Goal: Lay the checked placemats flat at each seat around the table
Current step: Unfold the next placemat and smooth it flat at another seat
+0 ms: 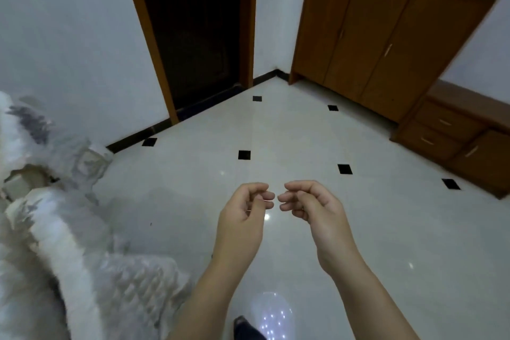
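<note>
Both our hands held up, fingers curled, nothing in them, over a tiled floor.

Our left hand (242,210) and right hand (311,207) sit close together with the fingertips nearly meeting. The fingers curl in towards the palms, and nothing shows between them. Under and beyond them spreads a glossy white floor (303,141) set with small black squares. Back by our wrists, a dark shoe tip (244,327) shows. Left of the left hand lies a blurred heap of white quilted fabric (69,229). Well ahead of the fingertips stands a dark doorway (193,36) in a wooden frame. Ahead and right of the right hand are a wooden cabinet (372,44) and a low drawer unit (455,132). We cannot tell where the checked placemats lie, nor which way they run.
</note>
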`<state>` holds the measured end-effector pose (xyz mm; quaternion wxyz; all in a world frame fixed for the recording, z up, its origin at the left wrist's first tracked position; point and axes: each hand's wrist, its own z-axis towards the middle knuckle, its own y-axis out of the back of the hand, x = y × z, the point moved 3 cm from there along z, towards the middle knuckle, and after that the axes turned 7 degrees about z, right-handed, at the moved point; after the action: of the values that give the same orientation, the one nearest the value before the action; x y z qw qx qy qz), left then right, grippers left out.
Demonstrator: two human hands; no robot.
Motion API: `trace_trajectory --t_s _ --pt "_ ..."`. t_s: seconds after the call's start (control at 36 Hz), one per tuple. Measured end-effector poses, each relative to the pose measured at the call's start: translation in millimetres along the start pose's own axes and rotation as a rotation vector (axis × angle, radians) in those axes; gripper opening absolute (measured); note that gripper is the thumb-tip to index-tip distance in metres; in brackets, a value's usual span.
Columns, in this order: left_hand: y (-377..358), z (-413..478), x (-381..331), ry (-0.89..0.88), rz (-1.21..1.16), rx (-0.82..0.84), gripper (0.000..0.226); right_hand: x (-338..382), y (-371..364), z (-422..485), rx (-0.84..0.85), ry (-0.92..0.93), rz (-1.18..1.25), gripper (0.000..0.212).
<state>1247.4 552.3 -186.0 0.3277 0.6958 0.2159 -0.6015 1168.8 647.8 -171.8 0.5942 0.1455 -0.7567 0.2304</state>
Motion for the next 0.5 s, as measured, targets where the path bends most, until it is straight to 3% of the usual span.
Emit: trace_trajectory --t_s 0.28,0.5 --pt "53 156 -9 0.171 -0.138 -0.139 0.024 27 -85 157 0.110 -0.011 -0.036 0.030" --pt "112 274 15 0.294 -0.206 -0.375 0.023 25 -174 293 0.277 -0.026 -0.087 0.029"
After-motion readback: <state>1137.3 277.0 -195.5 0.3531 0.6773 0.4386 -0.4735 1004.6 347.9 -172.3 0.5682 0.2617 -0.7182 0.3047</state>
